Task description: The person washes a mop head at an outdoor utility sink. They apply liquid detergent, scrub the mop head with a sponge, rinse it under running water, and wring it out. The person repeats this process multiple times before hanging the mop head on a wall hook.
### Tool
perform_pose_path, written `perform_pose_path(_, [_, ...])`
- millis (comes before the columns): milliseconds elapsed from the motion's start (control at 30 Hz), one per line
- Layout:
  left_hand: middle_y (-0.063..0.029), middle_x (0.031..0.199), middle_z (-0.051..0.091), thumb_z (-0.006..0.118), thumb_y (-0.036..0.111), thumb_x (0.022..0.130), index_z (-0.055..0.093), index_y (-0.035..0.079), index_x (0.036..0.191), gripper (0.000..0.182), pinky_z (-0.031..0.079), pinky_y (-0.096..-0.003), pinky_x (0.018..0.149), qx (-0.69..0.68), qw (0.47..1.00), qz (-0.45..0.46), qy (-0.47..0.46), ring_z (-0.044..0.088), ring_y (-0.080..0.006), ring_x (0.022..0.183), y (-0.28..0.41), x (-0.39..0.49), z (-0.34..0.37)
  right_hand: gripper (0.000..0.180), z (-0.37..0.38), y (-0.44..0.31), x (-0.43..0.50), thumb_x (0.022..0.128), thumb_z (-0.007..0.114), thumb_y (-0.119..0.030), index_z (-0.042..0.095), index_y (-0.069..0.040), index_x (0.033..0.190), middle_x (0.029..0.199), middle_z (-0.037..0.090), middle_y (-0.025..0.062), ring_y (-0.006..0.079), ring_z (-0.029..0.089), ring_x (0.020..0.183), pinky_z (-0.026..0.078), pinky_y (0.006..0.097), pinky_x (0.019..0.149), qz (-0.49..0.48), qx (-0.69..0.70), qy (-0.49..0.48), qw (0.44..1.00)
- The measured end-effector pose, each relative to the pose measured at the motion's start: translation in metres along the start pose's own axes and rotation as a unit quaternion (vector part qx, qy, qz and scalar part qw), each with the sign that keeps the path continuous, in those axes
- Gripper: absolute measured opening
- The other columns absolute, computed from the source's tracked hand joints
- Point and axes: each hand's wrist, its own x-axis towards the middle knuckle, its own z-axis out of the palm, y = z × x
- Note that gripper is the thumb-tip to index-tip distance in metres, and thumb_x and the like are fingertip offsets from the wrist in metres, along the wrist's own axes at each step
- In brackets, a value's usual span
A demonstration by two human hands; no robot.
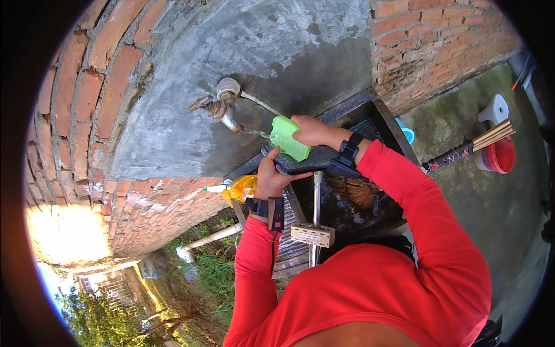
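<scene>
Water runs from a worn metal tap (230,119) onto a light green, shallow rectangular plastic piece (289,139). My right hand (311,130) grips the green piece by its right side. Below and partly behind it is a dark, flat, speckled piece (310,159) with a rounded edge. My left hand (271,175) has this dark piece between its thumb and fingers, the thumb tip close to the green piece's lower left corner. Both hands are over the upper part of a dark sink (390,128). The green piece hides some of the dark one.
A brush-like bundle of fibres (362,193) lies in the sink. A metal post (317,204) with a beige block rises in front. Left of my left hand stands a yellow bottle (243,188). A stick bundle (459,154), a red bucket (505,155) and a white stool (496,108) are at right.
</scene>
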Motion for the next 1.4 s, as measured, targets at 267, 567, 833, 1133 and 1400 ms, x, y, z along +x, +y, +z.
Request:
perform_pose_path(267, [-0.0163, 0.147, 0.041, 0.041, 0.044, 0.101, 0.039, 0.017, 0.144, 0.05, 0.026, -0.0792, 0.101, 0.057, 0.993, 0.014, -0.101, 0.039, -0.0413, 0.134, 0.008, 0.045, 0.009, 0.052, 0.005, 0.004, -0.026, 0.089, 0.061, -0.042, 0.054, 0.003, 0.114, 0.109, 0.063, 0.0298, 0.0436, 0.059, 0.108, 0.047, 0.0459, 0.092, -0.035, 0.015, 0.08, 0.996])
perform_pose_path(567, [-0.0186, 0.148, 0.039, 0.033, 0.064, 0.096, 0.037, 0.014, 0.144, 0.069, 0.024, -0.0752, 0.105, 0.052, 0.992, -0.011, -0.11, 0.035, -0.044, 0.137, 0.004, 0.055, 0.002, 0.062, 0.044, 0.027, -0.016, 0.098, 0.045, -0.051, 0.042, -0.006, 0.14, 0.118, 0.061, 0.0276, 0.041, 0.06, 0.109, 0.046, 0.0443, 0.094, 0.054, 0.093, 0.123, 0.987])
perform_pose_path(833, [-0.0196, 0.148, 0.039, 0.039, 0.068, 0.093, 0.037, 0.009, 0.144, 0.077, 0.024, -0.07, 0.109, 0.015, 0.996, 0.037, -0.082, 0.037, -0.0434, 0.136, 0.011, 0.034, -0.009, 0.065, 0.064, 0.022, -0.019, 0.093, 0.047, -0.054, 0.038, -0.021, 0.147, 0.138, 0.046, 0.0255, 0.0489, 0.042, 0.125, 0.034, 0.0639, 0.098, 0.113, -0.01, 0.036, 0.993])
perform_pose_path(1133, [-0.0149, 0.142, 0.048, 0.052, 0.063, 0.091, 0.045, 0.008, 0.138, 0.072, 0.032, -0.0542, 0.112, -0.021, 0.996, 0.067, -0.053, 0.042, -0.0379, 0.132, 0.006, 0.02, -0.02, 0.065, 0.084, -0.007, -0.038, 0.096, 0.041, -0.053, 0.037, -0.013, 0.148, 0.14, 0.041, 0.0291, 0.0487, 0.046, 0.12, 0.033, 0.0611, 0.099, 0.108, -0.072, 0.033, 0.991])
perform_pose_path(1400, [-0.0162, 0.146, 0.045, 0.053, 0.061, 0.091, 0.042, 0.01, 0.143, 0.073, 0.023, -0.0798, 0.101, -0.026, 0.996, 0.081, 0.0, 0.04, -0.0433, 0.135, -0.005, -0.025, -0.012, 0.058, 0.08, 0.07, -0.049, 0.094, 0.044, -0.051, 0.042, -0.021, 0.144, 0.141, 0.042, 0.023, 0.0454, 0.041, 0.128, 0.032, 0.0619, 0.101, 0.042, -0.052, 0.12, 0.99])
